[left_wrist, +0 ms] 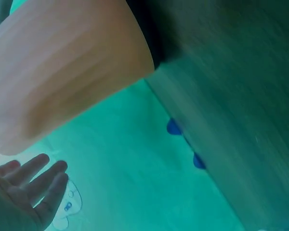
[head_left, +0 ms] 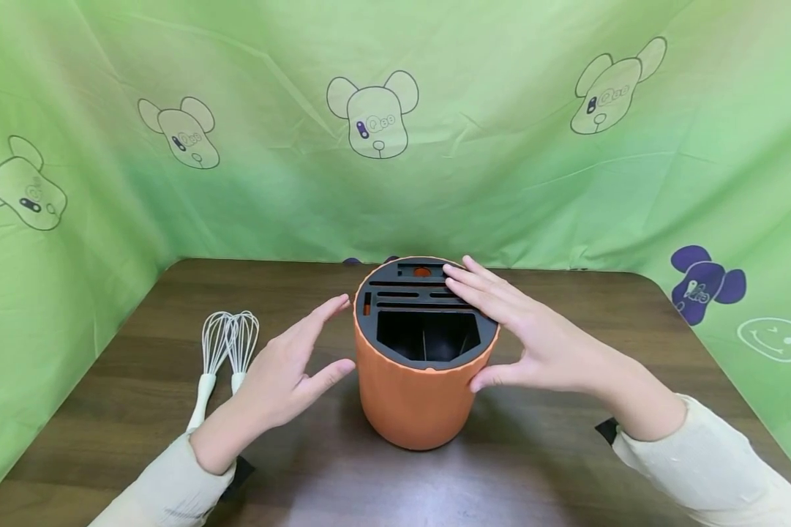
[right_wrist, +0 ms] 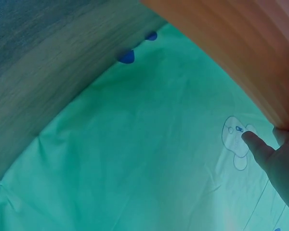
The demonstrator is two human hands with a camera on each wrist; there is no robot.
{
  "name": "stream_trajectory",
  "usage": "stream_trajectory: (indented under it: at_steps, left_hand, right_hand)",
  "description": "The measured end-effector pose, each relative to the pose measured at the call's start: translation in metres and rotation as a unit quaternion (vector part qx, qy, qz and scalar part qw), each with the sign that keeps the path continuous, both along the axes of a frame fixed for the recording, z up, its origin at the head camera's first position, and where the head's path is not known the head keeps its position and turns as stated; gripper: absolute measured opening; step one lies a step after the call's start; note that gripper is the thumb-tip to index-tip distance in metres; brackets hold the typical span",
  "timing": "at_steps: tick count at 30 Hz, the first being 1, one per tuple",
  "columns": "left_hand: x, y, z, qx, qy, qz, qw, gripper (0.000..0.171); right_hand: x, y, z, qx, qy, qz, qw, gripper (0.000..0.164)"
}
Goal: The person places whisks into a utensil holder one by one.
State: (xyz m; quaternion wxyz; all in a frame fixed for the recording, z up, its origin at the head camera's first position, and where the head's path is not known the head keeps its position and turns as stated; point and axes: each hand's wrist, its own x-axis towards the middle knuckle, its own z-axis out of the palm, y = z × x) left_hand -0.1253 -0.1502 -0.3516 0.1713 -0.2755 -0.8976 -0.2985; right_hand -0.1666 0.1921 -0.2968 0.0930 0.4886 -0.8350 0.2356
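Observation:
An orange, round utensil holder (head_left: 415, 413) stands upright on the table, topped by a black slotted insert (head_left: 369, 329) with a large divided opening at the front. My left hand (head_left: 286, 369) is at its left side, fingers extended and thumb spread, apart from the wall. The left wrist view also shows that hand (left_wrist: 24, 197) off the holder's blurred side (left_wrist: 72, 72). On the right, my right hand (head_left: 533, 337) rests its straight fingers on the insert's edge, the thumb near the side wall. Only part of this hand (right_wrist: 282, 163) appears in the right wrist view.
Two white-handled whisks (head_left: 227, 340) lie side by side at the left, partly behind my left forearm. The brown wooden table (head_left: 566, 307) ends at a green cloth backdrop (head_left: 487, 183) with printed bear heads. A dark patch (head_left: 607, 430) shows by the right sleeve.

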Motion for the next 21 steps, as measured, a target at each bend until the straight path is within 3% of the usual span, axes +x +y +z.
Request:
stream_trajectory:
  at_steps: [7,13,21]
  left_hand:
    - [-0.001,-0.016,0.001,-0.065,-0.01,0.028,0.9975,0.087]
    - [0.0,-0.027,0.002,-0.124,-0.026,0.064,0.9899,0.091]
    - [0.0,-0.043,-0.001,-0.159,-0.025,0.106,0.9812,0.096]
  right_hand:
    - [0.0,-0.001,-0.001,-0.006,-0.004,-0.002,1.0,0.11]
    - [0.001,0.0,-0.001,-0.008,-0.006,-0.004,1.0,0.11]
    - [0.0,0.0,-0.003,-0.014,-0.01,-0.001,1.0,0.109]
